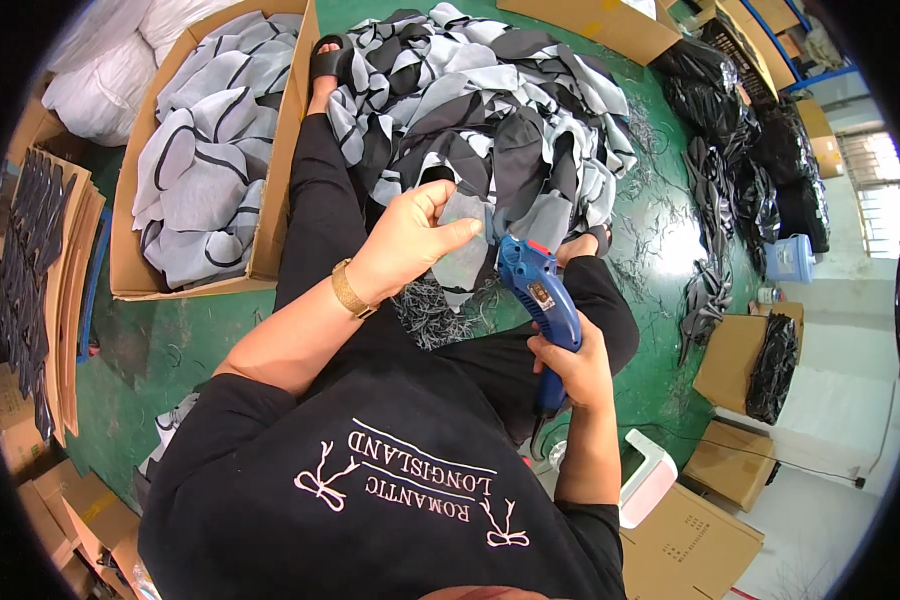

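My left hand pinches the edge of a grey fabric piece between thumb and fingers, above my lap. Wrapped around the handle of blue electric scissors, my right hand holds the tool with its head pointing away from me. That head lies against or right beside the fabric's right edge; its blade is hard to make out. Beyond my hands spreads a big heap of grey and black fabric pieces between my feet. Dark thread-like trimmings lie on the floor below the held piece.
A long cardboard box full of grey, black-edged pieces stands by my left leg. White sacks are behind it. Black plastic bags, a blue tub and cartons line the right side. Offcuts litter the green floor.
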{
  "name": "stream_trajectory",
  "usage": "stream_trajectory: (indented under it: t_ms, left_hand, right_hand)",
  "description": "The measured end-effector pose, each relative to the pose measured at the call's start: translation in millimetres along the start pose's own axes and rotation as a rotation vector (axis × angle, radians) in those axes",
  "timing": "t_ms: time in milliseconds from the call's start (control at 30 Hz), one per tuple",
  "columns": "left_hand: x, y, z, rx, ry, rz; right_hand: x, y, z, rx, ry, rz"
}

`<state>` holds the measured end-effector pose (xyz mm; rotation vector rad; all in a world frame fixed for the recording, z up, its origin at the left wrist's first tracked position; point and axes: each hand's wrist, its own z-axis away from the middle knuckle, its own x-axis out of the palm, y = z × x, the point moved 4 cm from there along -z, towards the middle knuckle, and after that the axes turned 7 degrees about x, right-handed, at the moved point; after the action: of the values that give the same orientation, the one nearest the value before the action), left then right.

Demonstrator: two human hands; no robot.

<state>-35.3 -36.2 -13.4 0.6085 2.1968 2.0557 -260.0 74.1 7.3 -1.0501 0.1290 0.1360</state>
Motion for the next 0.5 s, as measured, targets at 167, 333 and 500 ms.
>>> stream_trajectory:
  t_ms: [167, 333, 500]
  left_hand:
    - [-2.4, 5.9, -1.1, -0.028, -0.155, -0.029]
    - [-7.8, 15.7, -5.0, 0.03, -0.256, -0.2]
    - [-6.4, 29.3, -6.3, 0.076, -0.352, -0.273]
  right_hand:
    - [-5.7, 4.8, -5.5, 0.099, -0.171, -0.116]
    - [-7.5, 1.7, -6.3, 0.121, -0.19, -0.103]
    - [-8.9, -4.8, -7.1, 0.113, -0.201, -0.028]
